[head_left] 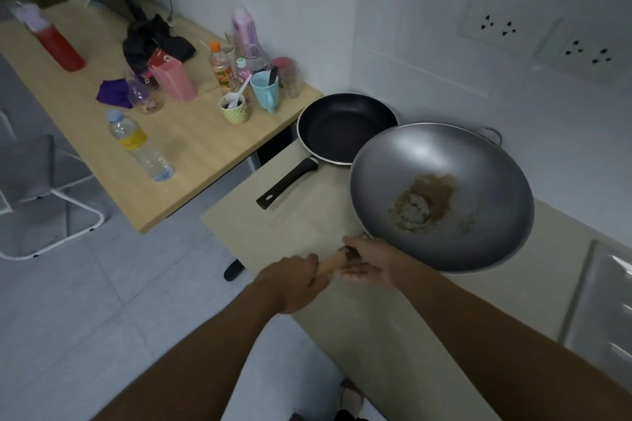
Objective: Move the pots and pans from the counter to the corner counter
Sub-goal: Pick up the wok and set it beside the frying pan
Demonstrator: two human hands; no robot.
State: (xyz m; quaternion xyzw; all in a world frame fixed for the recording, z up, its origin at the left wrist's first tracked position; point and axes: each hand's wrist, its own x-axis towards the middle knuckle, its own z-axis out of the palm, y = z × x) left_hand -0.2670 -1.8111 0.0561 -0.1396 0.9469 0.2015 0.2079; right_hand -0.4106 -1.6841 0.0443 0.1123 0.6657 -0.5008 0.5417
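A large grey wok [441,195] with brown residue inside sits tilted over the beige corner counter [301,215], its rim overlapping a black frying pan [345,128]. The frying pan lies in the corner with its black handle pointing toward the counter's front left. My left hand [294,280] grips the end of the wok's wooden handle [331,261]. My right hand [367,261] holds the same handle closer to the wok's rim, fingers wrapped under it. Whether the wok's base touches the counter is hidden.
A wooden table [191,147] stands to the left with a water bottle [140,145], cups, a pink carton, a red bottle and other clutter. A white chair frame [51,208] stands on the floor at left. Wall sockets [537,37] are at upper right. A steel sink edge [602,301] is at right.
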